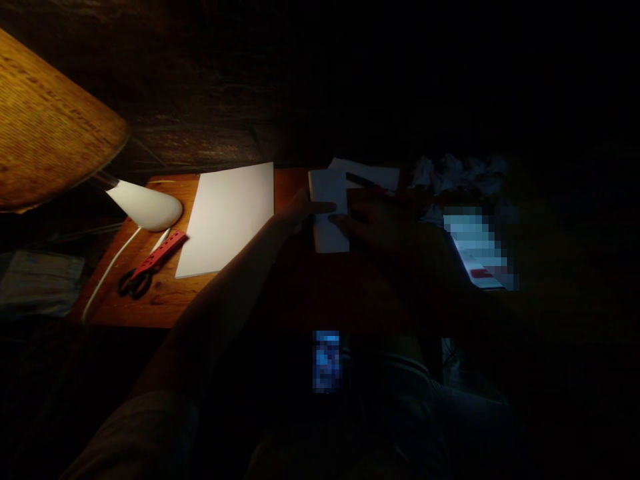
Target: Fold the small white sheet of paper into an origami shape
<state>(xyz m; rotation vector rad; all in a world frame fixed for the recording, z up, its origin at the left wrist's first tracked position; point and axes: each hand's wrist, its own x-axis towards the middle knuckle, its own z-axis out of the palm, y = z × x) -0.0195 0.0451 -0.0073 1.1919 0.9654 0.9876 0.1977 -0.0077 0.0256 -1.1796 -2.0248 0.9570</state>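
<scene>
A narrow folded sheet of white paper stands between my hands near the middle of the table. My left hand grips its left side, one finger laid across the front. From the right, my right hand holds the opposite edge, its fingertips over the paper; most of this hand is lost in shadow. Behind it lies another piece of white paper, with a dark, slim object partly across it, too dim to name. To the left rests a stack or sheet of blank white paper.
A lamp with a woven-looking shade and white base lights the left side. Black-handled scissors lie beside a red perforated piece. Crumpled white pieces and a lit screen are at right. The wooden table's front edge is close.
</scene>
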